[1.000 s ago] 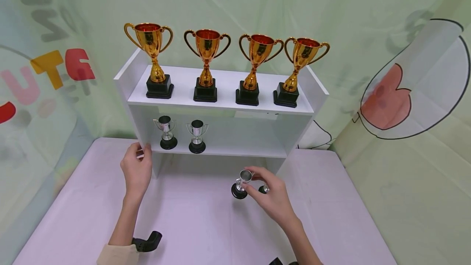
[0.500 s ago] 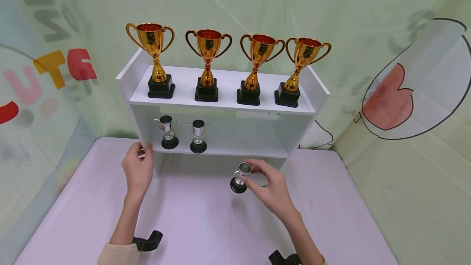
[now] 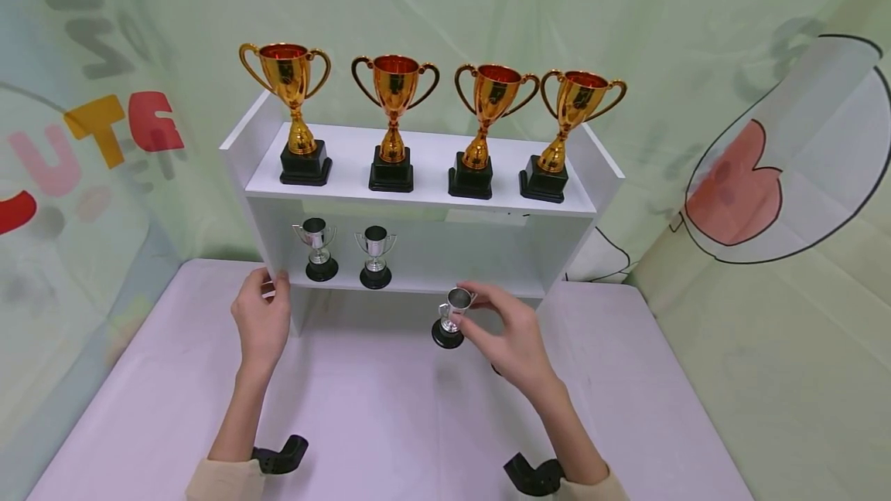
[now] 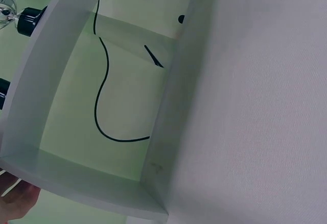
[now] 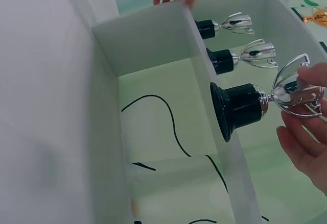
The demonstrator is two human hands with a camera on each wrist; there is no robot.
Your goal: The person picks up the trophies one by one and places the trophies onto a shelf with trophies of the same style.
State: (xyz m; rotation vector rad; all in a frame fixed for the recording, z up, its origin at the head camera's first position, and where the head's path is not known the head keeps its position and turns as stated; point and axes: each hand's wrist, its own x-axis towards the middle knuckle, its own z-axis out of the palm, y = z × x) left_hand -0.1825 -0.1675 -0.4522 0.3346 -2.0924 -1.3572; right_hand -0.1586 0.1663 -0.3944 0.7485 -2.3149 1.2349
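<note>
My right hand pinches a small silver trophy by its cup and handle, in the air before the lower shelf board. In the right wrist view, the held trophy's round black base points toward the board's front edge. My left hand grips the left side panel of the white shelf, thumb in front and fingers behind. Two silver trophies, a left one and a right one, stand upright on the lower board's left half. A dark bit shows behind my right hand, mostly hidden.
Several gold trophies on black bases stand in a row along the top board. The shelf rests on a table with a pale cloth. Printed curtains hang behind, and a black cable runs at the shelf's right.
My right hand has lifted the silver trophy from just above the table up toward the lower board's front edge. My left hand keeps its grip on the side panel.
</note>
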